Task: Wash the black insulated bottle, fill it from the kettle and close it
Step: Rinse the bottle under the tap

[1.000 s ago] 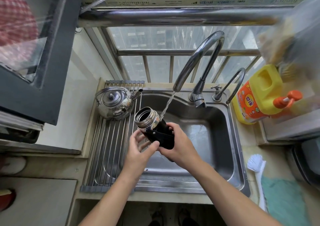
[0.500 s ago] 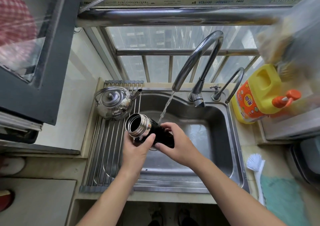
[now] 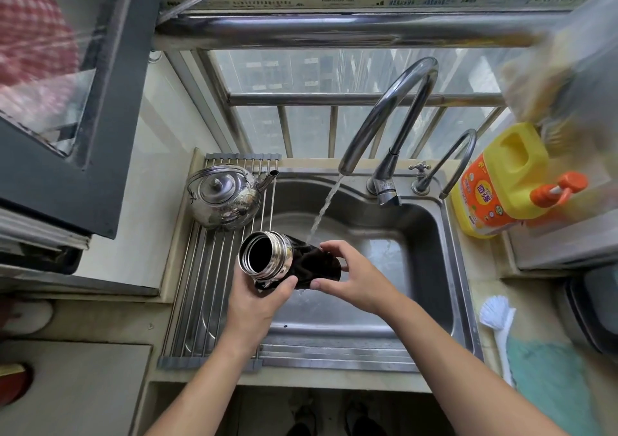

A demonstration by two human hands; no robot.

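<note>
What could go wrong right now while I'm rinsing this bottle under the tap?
1. The water stream lands on the outside of the black bottle, close to where the left hand and right hand grip it; it may slip and drop into the sink.
2. Its open mouth faces away from the stream, so the inside may go unrinsed.

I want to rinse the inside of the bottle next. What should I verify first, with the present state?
1. Tap running: ok, water flows.
2. Mouth of the bottle uncovered: ok.
3. Water enters the mouth: not ok, it hits the black side.
4. Grip secure: ok, left hand at the neck, right hand at the base.
5. Inside clean: cannot tell, too dark.
</note>
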